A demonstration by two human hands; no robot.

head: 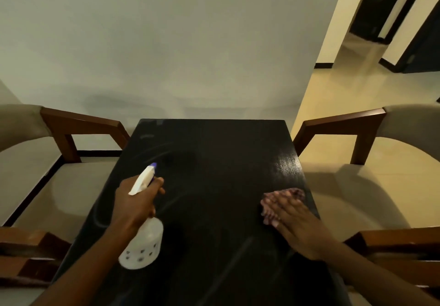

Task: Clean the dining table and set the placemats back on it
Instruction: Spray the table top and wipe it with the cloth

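Listing from the left:

- **Left armchair** (47, 174): wood frame, pale seat, drawn up beside the surface.
- **Left hand** (135, 201): fingers curled round the neck of the spray bottle (145, 241), forefinger by the trigger.
- **Spray bottle:** white, nozzle tipped forward over the dark surface (214, 158). Whether its base touches the top, I cannot tell.
- **Surface:** faint smears across its left half, glare on the grain at the right.
- **Cloth** (289, 195): pinkish, bunched, near the right edge.
- **Right hand** (297, 224): fingers straight, laid flat on the cloth, pressing it down.
- **Right armchair** (392, 162): as the left.
- **Placemats:** none in view.
- **Step in hand, by judgement:** wiping the sprayed top. This is best done in overlapping passes toward the smeared left half. Use even pressure with the cloth spread flat, carry the strokes off the edges, and mist lightly ahead of the cloth.
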